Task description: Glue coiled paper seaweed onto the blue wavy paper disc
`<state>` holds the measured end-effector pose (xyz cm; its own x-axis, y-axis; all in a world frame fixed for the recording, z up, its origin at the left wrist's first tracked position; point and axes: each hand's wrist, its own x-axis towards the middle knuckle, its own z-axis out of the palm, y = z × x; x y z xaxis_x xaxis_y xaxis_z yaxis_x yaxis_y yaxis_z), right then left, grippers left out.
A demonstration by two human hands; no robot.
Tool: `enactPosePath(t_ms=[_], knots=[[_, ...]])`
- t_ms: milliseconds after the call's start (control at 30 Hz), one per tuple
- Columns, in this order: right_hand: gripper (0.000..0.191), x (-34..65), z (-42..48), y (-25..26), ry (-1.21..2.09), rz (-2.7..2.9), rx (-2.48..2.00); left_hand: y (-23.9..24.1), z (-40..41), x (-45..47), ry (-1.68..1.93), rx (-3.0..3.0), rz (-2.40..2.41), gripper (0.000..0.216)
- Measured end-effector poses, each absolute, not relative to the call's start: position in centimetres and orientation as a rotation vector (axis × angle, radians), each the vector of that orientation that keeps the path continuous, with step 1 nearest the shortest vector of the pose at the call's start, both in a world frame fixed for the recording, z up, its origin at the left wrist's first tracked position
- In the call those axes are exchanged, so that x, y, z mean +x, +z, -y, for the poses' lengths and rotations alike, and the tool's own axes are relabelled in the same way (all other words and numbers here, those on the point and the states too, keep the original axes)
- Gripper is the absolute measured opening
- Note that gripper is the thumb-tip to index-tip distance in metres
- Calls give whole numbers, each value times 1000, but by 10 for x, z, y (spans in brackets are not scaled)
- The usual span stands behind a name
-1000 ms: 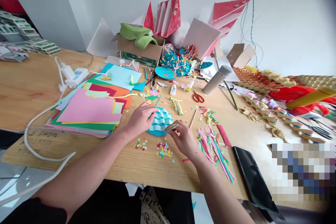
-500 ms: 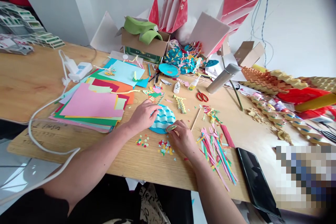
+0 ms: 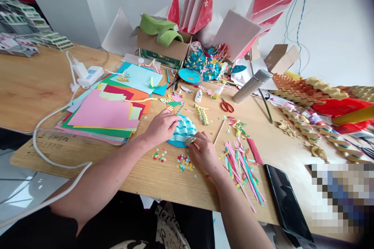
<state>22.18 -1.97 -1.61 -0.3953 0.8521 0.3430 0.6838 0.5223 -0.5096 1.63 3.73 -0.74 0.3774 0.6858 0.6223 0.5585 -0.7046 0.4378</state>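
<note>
A round blue paper disc (image 3: 184, 130) with wavy light-blue layers lies on the wooden table (image 3: 163, 181). My left hand (image 3: 159, 126) rests on its left edge, fingers curled down onto the paper. My right hand (image 3: 203, 151) pinches a small patterned yellow-green paper strip (image 3: 190, 140) and holds it against the disc's lower right rim. Small heaps of coloured paper bits (image 3: 183, 162) lie just in front of both hands.
A stack of coloured paper sheets (image 3: 102, 116) lies to the left, cut paper strips (image 3: 242, 165) and a black phone (image 3: 288, 204) to the right. Red scissors (image 3: 226, 106), glue bottles (image 3: 198, 95), a wooden stick (image 3: 218, 131), a steel flask (image 3: 251, 85), a cardboard box (image 3: 163, 44) and a white cable (image 3: 46, 163) surround them.
My right hand has brought the patterned strip down onto the disc's lower right rim. My left hand stays on the disc. The view shifted slightly.
</note>
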Motion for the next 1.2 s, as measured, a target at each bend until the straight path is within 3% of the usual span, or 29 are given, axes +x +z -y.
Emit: enactPosePath(t_ms=[1200], knots=[[19, 217, 17, -21, 345, 2215, -1280, -12, -28, 32, 1117, 2391, -901, 17]])
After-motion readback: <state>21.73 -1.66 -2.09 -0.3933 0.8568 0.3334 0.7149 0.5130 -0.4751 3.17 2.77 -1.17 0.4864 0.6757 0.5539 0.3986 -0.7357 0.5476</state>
